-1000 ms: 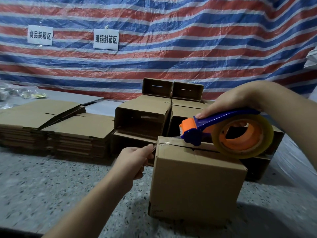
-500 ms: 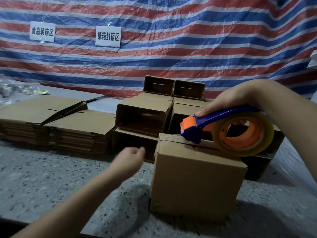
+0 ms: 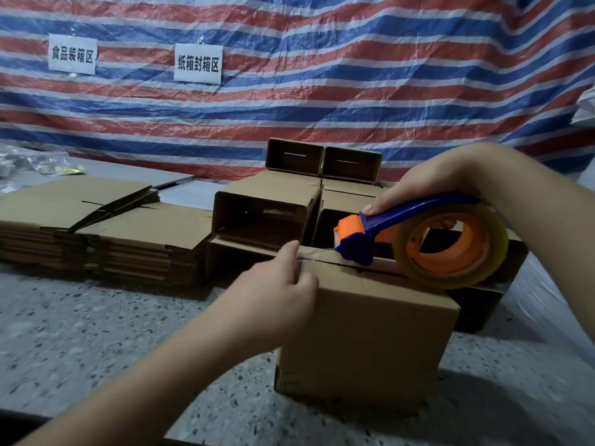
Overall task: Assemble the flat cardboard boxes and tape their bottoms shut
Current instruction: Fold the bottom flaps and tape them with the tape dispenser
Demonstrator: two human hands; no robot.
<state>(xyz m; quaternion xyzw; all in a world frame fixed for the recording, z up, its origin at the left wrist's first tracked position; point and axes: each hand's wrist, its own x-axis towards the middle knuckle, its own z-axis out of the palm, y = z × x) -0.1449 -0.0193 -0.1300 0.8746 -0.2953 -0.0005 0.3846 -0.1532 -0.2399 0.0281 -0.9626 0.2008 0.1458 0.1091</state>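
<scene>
We see an assembled cardboard box standing on the speckled table at about five o'clock from the middle of the view, its flap seam running from nine o'clock toward three. The left hand has its grip clamped on the free end of the clear tape, pinching it at the box's nine-o'clock edge. The right hand has its grip curled round the blue handle of the tape dispenser, whose orange cutter points to nine o'clock, long axis along the seam, roll resting on the box top. At ten o'clock lie stacks of flat cardboard boxes; at twelve o'clock, assembled boxes lie on their sides.
</scene>
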